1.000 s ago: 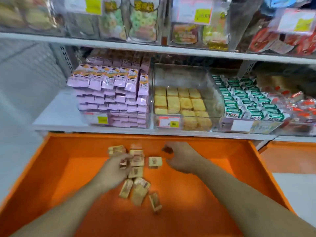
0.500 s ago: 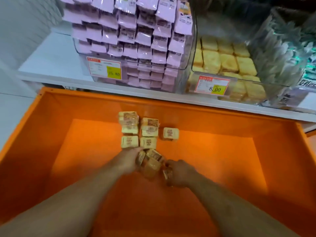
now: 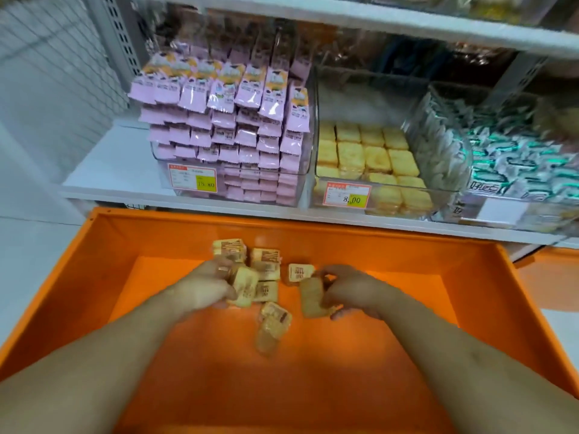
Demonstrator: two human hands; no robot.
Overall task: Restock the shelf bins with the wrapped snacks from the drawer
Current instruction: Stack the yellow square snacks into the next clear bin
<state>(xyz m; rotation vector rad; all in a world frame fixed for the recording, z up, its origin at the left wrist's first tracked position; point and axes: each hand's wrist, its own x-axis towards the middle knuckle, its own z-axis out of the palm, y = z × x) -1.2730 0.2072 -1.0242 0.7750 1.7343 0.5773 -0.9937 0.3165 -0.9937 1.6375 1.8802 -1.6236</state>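
Head view
Left hand [image 3: 205,288]: fingers curled round a wrapped yellow snack [image 3: 245,286], low in the orange drawer [image 3: 103,245].
Right hand [image 3: 351,291]: gripping another snack [image 3: 311,297], held on edge.
Loose snacks [image 3: 264,261]: small cluster on the drawer floor between and beyond the hands; one [image 3: 272,324] lying nearer.
Middle bin [image 3: 438,200]: clear, part-filled with matching yellow snacks, on the shelf above.
Pink packets [image 3: 225,120]: stacked high in the bin to its left.

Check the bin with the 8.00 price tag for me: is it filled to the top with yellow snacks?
No, the yellow snacks lie low in the clear bin, whose upper walls stand bare above them.
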